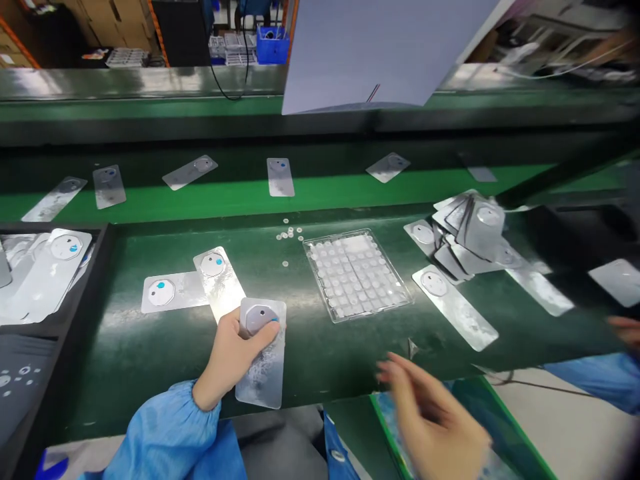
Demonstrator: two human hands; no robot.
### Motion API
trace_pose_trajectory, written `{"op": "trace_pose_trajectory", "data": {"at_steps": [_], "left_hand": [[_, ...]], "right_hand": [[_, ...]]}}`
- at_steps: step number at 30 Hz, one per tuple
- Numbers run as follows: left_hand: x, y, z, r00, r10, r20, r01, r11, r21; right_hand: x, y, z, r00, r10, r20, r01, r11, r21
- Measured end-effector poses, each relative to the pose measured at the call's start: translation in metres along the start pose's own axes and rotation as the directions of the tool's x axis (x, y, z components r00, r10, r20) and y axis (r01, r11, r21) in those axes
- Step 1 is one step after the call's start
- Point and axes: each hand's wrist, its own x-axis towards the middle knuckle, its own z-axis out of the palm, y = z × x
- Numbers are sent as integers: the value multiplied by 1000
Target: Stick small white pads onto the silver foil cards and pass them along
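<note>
My left hand [237, 353] grips a silver rectangular plate [262, 380] with a round disc near its top. The thumb presses on the disc by a blue dot. Two similar plates, one lying flat [187, 291] and one slanted [220, 280], overlap just behind that hand. My right hand [433, 420] is smeared by motion, above the table's front edge. Its fingers look stretched out, and nothing shows in them. A small dark-and-clear scrap [412, 348] is just beyond its fingertips. A clear tray [331, 317] of small round white pieces lies between and beyond the hands.
Several loose round pieces [287, 235] lie behind the tray. A heap of silver plates [470, 230] is at right, a black bin [100, 267] of plates at left. More plates lie on the green belt [240, 197]. Another person's sleeve [600, 380] is at far right.
</note>
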Motion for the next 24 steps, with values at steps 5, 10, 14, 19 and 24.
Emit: {"op": "trace_pose_trajectory", "data": {"at_steps": [5,10,14,19,24], "left_hand": [[-7,3,12,995,96,13,-97,994,41],[-13,8,17,987,157,39,-158,987,21],[-14,7,16,979,202,30,-204,974,98],[-13,-2,11,973,228,38,-230,949,214],[-12,-11,8,978,209,26,-209,948,239]], "right_hand": [[3,-60,73,906,-365,213,297,908,295],[16,-71,84,775,-600,198,541,792,282],[16,-64,91,723,-661,200,624,750,220],[12,-61,102,730,-640,240,620,768,162],[12,-63,109,763,-596,250,570,803,175]]}}
